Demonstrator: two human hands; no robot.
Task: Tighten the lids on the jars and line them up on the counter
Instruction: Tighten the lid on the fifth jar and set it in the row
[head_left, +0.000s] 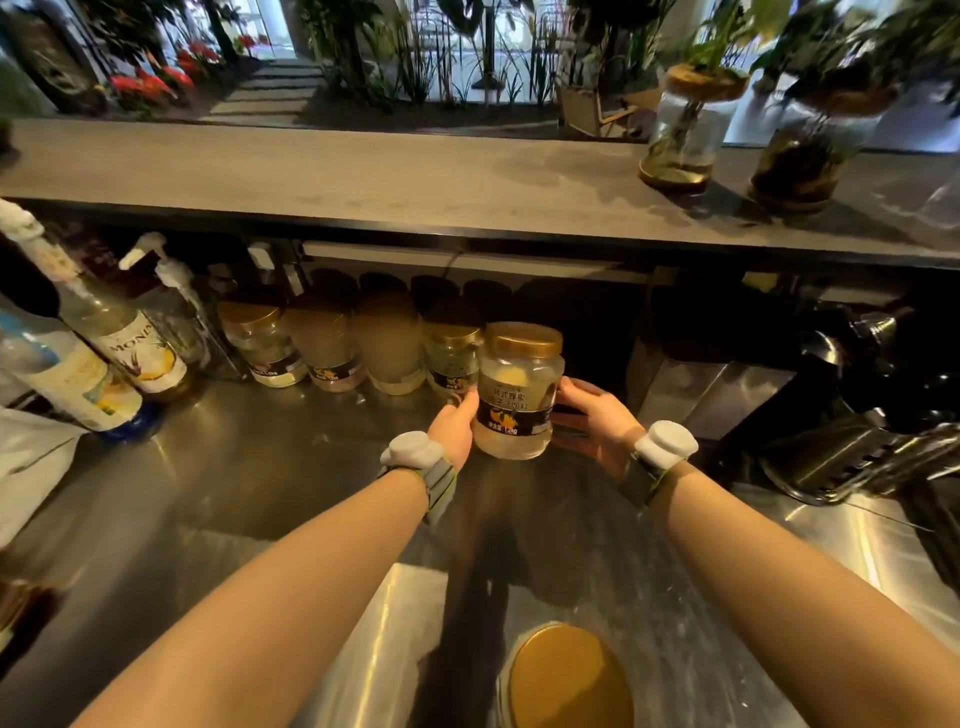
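Steel counter; fingers of left hand and right hand grip jar marked 1.2kg.

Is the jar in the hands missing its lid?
No, a gold lid sits on the jar that the left hand and right hand hold.

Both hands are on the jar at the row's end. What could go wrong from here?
1. The left hand sits between the held jar and the neighbouring jar; sliding closer may pinch fingers or knock that jar.
2. The gold-lidded jar stands between the forearms, nearest the camera; pulling back could bump it.
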